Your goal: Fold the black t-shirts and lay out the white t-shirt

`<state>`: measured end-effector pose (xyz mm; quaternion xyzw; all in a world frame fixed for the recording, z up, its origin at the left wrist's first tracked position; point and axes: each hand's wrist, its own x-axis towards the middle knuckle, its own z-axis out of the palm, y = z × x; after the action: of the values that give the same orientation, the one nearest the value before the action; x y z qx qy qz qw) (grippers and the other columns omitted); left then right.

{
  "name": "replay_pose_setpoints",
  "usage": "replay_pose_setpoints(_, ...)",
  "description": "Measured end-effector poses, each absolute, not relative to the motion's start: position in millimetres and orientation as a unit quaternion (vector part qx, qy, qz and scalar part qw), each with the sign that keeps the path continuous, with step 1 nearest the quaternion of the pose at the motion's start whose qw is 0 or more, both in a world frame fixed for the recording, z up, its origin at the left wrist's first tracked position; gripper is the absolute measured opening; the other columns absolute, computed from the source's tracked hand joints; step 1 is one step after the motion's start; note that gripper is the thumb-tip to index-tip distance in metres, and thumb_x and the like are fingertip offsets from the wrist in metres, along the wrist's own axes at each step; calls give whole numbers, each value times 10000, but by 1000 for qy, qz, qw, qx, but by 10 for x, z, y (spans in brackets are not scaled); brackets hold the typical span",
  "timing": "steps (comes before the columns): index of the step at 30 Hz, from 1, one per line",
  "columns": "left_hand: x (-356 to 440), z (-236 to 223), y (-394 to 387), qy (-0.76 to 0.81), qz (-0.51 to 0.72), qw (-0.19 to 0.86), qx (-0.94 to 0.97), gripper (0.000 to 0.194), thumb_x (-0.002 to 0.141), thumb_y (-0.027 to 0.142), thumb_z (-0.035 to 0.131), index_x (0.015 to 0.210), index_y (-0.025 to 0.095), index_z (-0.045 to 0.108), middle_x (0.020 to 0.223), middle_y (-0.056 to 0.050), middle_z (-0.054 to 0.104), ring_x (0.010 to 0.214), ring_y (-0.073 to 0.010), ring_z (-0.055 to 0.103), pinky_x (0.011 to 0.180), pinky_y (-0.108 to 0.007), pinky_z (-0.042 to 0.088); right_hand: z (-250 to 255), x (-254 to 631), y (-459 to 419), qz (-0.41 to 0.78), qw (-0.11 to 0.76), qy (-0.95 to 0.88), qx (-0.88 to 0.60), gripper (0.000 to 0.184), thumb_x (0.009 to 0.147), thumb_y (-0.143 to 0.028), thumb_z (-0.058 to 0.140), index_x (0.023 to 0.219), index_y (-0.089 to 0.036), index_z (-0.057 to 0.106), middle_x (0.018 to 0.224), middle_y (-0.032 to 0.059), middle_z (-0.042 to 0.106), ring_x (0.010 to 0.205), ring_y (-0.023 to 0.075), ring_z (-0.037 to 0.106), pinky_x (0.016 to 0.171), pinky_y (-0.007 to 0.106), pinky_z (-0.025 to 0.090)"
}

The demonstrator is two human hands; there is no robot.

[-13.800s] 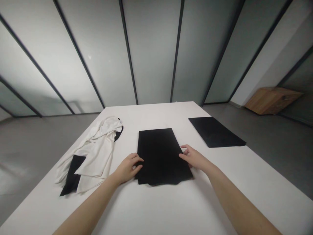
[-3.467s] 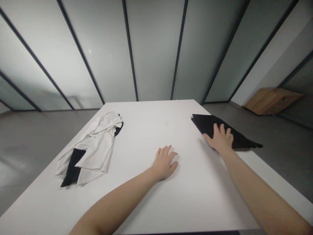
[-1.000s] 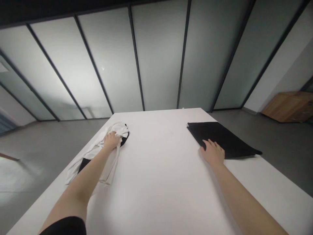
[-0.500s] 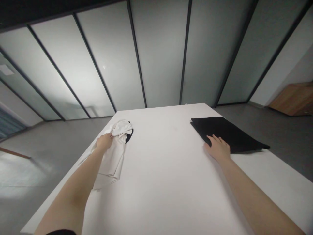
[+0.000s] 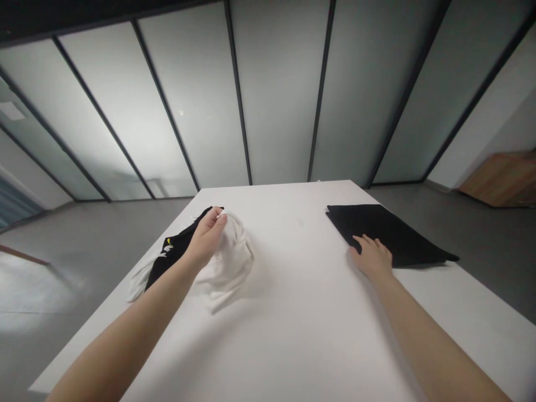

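My left hand (image 5: 208, 231) pinches a crumpled white garment (image 5: 230, 259) and lifts its upper part off the white table (image 5: 288, 312). The lower part hangs toward the surface. A black garment (image 5: 178, 244) with a small yellow and white print lies beneath and left of my left forearm, and more white fabric (image 5: 140, 279) shows at its outer end. On the right, my right hand (image 5: 372, 255) rests with fingers spread on the near left edge of a flat black folded piece (image 5: 402, 234); its exact kind is unclear.
Frosted glass panels (image 5: 276, 100) in dark frames stand behind the table's far edge. Grey floor (image 5: 92, 240) runs along the left. A wooden piece of furniture (image 5: 498, 178) stands at the far right.
My left hand has moved right and slightly up with the white garment, uncovering the black garment and its print. My right hand stays on the black piece.
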<state>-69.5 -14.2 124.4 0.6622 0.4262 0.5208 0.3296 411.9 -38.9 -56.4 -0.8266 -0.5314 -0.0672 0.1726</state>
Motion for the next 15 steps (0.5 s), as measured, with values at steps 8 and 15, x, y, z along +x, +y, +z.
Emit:
replay_pose_setpoints(8, 82, 830, -387, 331, 380, 440, 743, 382, 974, 559, 612, 799, 224, 561, 737, 11, 572, 696, -162, 540, 692, -280, 468, -366, 3948, -436, -55, 255, -605, -752, 364, 1018, -368, 460, 1049, -189, 776, 1162, 143, 762, 1112, 313, 633, 972, 404, 462)
replay_pose_setpoints(15, 292, -335, -180, 438, 278, 206, 830, 171, 961, 267, 544, 839, 239, 660, 995, -85, 735, 1020, -258, 681, 999, -410, 522, -159, 3523, -563, 170, 180, -765, -595, 476, 1043, -490, 441, 693, -223, 624, 681, 30, 670, 666, 190, 562, 645, 295, 372)
